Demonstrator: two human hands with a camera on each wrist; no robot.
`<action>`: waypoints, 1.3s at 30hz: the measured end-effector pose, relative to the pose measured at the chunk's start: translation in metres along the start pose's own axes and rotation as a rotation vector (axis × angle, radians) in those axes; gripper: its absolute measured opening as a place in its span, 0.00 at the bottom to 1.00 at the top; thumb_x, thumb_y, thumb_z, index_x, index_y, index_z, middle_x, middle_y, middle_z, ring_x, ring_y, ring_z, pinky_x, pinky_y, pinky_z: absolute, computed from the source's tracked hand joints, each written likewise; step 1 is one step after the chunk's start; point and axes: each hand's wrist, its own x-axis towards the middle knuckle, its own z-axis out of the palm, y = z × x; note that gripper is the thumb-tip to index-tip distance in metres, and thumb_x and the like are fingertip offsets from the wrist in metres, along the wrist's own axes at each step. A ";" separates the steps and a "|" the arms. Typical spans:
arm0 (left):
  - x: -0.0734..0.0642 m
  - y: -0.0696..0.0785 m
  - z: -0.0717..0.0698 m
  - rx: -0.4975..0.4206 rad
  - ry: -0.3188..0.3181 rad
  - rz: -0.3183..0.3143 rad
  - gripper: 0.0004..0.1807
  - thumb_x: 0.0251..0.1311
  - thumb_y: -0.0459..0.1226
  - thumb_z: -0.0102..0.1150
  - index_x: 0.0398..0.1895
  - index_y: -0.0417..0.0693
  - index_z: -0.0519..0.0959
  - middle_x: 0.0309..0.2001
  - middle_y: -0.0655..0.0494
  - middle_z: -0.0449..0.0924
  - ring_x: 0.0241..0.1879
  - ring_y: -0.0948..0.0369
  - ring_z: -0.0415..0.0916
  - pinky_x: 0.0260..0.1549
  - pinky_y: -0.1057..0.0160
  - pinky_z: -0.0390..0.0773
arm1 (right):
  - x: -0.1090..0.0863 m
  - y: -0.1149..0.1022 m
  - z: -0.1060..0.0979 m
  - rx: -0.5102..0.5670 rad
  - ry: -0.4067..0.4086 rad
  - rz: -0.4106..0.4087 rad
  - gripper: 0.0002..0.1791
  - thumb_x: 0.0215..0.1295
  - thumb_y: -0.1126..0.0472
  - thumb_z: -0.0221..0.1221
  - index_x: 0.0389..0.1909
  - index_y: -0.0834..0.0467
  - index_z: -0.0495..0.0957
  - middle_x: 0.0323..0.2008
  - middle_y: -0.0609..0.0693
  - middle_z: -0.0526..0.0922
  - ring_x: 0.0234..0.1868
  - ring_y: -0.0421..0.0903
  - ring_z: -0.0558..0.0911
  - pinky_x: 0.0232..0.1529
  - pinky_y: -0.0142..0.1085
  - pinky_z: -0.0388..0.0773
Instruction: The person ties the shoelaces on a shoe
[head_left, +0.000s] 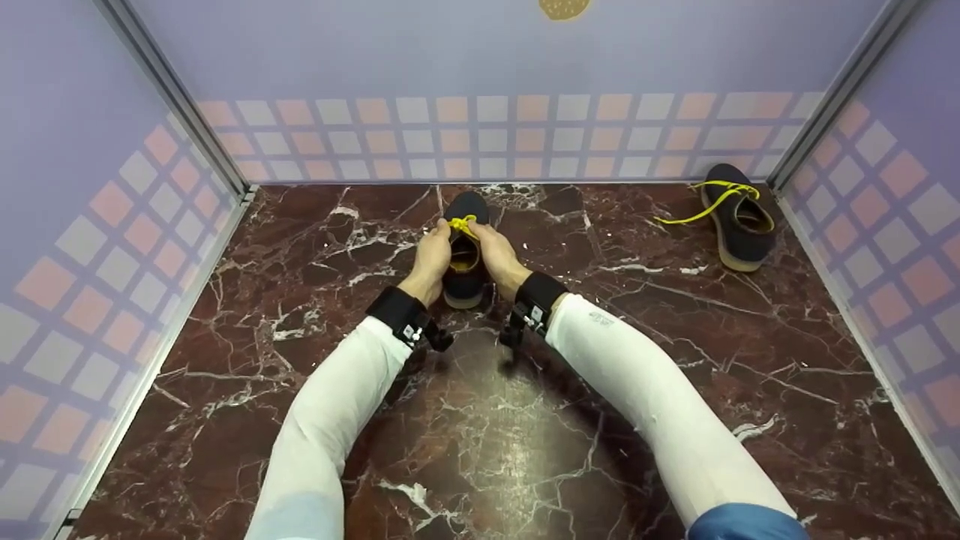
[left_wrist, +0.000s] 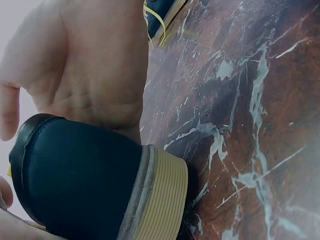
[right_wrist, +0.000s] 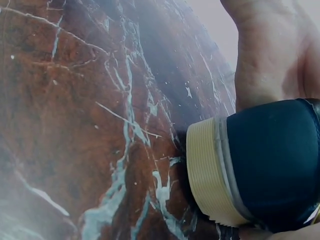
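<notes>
A dark shoe with a pale ridged sole stands upright on the floor, toe pointing away from me. Its yellow shoelace lies in a bow over the tongue. My left hand is at the shoe's left side and pinches the lace at the bow. From the right side, my right hand pinches the lace too, thumb over the bow. Both hands' other fingers are mostly hidden. Each wrist view shows the shoe's heel close up, with the opposite palm beyond it.
A second dark shoe stands at the back right, its yellow lace loose and trailing onto the floor. Brown marbled floor extends around. Tiled-pattern panels enclose the back and both sides.
</notes>
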 end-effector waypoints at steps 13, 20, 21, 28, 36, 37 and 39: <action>-0.001 0.002 -0.002 -0.041 0.007 -0.003 0.35 0.93 0.52 0.34 0.87 0.39 0.65 0.90 0.45 0.61 0.91 0.49 0.54 0.91 0.54 0.55 | 0.000 0.000 -0.008 0.137 -0.114 -0.013 0.36 0.91 0.41 0.43 0.86 0.59 0.66 0.88 0.58 0.64 0.90 0.55 0.64 0.90 0.46 0.61; -0.011 0.004 -0.007 -0.003 0.012 0.024 0.36 0.92 0.55 0.36 0.87 0.39 0.66 0.89 0.44 0.62 0.91 0.47 0.56 0.91 0.52 0.56 | -0.001 0.003 -0.023 0.221 -0.168 0.065 0.43 0.90 0.35 0.39 0.91 0.58 0.54 0.91 0.59 0.58 0.91 0.60 0.62 0.90 0.56 0.63; -0.013 0.005 -0.007 0.012 0.014 0.038 0.36 0.92 0.55 0.37 0.86 0.39 0.67 0.89 0.43 0.63 0.90 0.46 0.57 0.91 0.51 0.57 | -0.002 0.003 -0.025 0.228 -0.174 0.074 0.44 0.90 0.35 0.38 0.91 0.60 0.53 0.91 0.61 0.57 0.91 0.61 0.62 0.90 0.57 0.63; -0.026 0.015 -0.003 0.086 0.028 0.144 0.35 0.91 0.54 0.40 0.85 0.38 0.68 0.87 0.42 0.66 0.89 0.46 0.60 0.90 0.50 0.59 | -0.010 0.002 -0.044 0.267 -0.172 0.081 0.49 0.89 0.33 0.37 0.92 0.65 0.46 0.91 0.67 0.52 0.90 0.67 0.60 0.90 0.59 0.63; -0.049 0.025 0.009 0.151 0.068 0.287 0.32 0.91 0.50 0.43 0.82 0.36 0.71 0.80 0.36 0.73 0.84 0.45 0.68 0.86 0.52 0.65 | -0.018 -0.001 -0.054 0.214 -0.191 0.056 0.49 0.89 0.33 0.36 0.91 0.65 0.47 0.91 0.65 0.56 0.90 0.66 0.61 0.90 0.57 0.63; -0.051 0.026 0.011 0.162 0.063 0.304 0.32 0.91 0.49 0.43 0.82 0.36 0.70 0.81 0.36 0.72 0.84 0.45 0.67 0.86 0.52 0.64 | -0.020 -0.002 -0.054 0.211 -0.191 0.054 0.48 0.89 0.33 0.36 0.91 0.65 0.47 0.91 0.65 0.56 0.90 0.66 0.61 0.90 0.57 0.63; -0.056 0.026 0.015 0.183 0.047 0.343 0.35 0.90 0.49 0.45 0.87 0.35 0.63 0.87 0.35 0.64 0.89 0.44 0.61 0.90 0.51 0.59 | -0.023 -0.004 -0.056 0.209 -0.192 0.041 0.49 0.88 0.33 0.37 0.91 0.66 0.48 0.91 0.66 0.56 0.90 0.66 0.61 0.90 0.57 0.63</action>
